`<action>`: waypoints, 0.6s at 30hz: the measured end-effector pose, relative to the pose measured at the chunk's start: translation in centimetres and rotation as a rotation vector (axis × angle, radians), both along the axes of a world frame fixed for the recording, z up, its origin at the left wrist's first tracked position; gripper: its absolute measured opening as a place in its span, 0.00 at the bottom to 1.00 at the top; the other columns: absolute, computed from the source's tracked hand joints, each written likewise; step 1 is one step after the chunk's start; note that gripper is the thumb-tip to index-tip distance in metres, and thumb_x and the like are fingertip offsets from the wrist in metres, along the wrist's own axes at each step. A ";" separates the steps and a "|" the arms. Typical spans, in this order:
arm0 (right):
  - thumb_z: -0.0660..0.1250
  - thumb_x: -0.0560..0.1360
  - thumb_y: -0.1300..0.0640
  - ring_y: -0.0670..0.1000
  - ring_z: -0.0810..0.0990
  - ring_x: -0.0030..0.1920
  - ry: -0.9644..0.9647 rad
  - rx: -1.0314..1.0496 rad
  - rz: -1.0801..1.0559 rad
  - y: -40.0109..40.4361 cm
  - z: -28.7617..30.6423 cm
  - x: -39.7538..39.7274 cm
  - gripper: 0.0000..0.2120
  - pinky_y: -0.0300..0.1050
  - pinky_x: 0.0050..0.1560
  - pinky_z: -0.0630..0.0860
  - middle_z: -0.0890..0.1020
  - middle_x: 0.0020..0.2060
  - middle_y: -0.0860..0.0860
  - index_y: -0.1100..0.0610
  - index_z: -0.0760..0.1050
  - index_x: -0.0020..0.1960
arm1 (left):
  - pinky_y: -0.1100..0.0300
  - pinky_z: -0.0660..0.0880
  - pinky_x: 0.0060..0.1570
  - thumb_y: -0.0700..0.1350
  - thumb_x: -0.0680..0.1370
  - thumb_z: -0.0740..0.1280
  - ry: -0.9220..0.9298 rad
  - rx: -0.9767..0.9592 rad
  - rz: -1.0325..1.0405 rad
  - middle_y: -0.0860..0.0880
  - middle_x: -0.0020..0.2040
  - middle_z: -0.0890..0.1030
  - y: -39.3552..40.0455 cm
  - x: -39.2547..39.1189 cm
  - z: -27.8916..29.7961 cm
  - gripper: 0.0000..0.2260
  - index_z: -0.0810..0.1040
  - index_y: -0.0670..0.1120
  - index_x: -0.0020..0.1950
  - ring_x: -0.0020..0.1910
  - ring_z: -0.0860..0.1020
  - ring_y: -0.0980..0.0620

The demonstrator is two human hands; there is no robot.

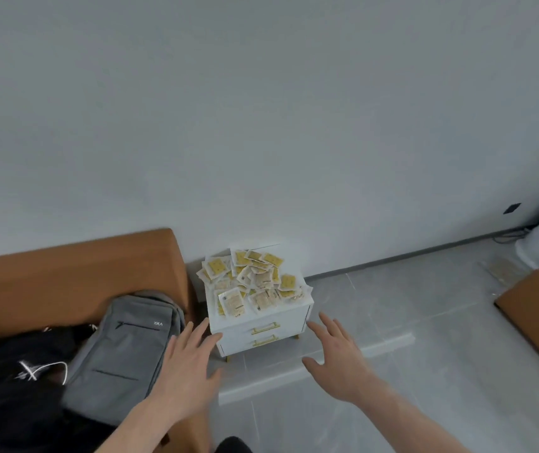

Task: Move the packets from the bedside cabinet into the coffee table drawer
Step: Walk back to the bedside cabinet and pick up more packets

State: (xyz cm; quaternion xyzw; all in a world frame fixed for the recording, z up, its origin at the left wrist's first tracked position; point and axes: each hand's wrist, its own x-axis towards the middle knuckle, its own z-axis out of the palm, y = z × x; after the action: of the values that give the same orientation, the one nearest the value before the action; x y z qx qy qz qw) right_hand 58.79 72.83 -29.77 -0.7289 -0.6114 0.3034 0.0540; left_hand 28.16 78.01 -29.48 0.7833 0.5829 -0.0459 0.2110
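Wall (pixel 261 109): pale grey, plain, fills the upper half of the view, dark skirting along its foot

Floor (pixel 392 322): light grey tiles, to the right of and in front of the cabinet

Sofa (pixel 65 273): orange-brown, at the left against the wall, its end just beside the cabinet

Black garment (pixel 9 371): dark heap with white cords, on the sofa seat, far left

Backpack (pixel 124 348): grey, zipped front pocket, lying on the sofa beside the black garment

Bedside cabinet (pixel 261 325): white, two drawers with gold handles, gold feet, stands against the wall between the sofa and bare floor

My left hand (pixel 186 371): fingers spread and straight, grasping nothing, held out before the cabinet's left front corner; contact with it cannot be told

My right hand (pixel 340 358): fingers spread, released, held out near the cabinet's right front corner, apart from it

Packets (pixel 255 282): many small white and yellow sachets, heaped loosely over the cabinet top, some overhanging its edges
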 end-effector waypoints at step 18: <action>0.65 0.81 0.44 0.51 0.51 0.83 0.025 -0.164 -0.153 26.5 -7.6 1.3 0.34 0.47 0.82 0.55 0.51 0.84 0.45 0.45 0.55 0.83 | 0.51 0.48 0.82 0.53 0.81 0.61 0.047 -0.198 -0.147 0.51 0.85 0.47 32.3 1.9 -10.5 0.30 0.57 0.56 0.83 0.84 0.47 0.48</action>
State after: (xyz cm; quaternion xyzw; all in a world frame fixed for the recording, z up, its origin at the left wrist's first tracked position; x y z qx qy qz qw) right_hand 60.12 99.33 -37.38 -0.7716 -0.5262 0.3565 0.0249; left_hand 30.08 110.30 -40.00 0.7981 0.5212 -0.1368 0.2698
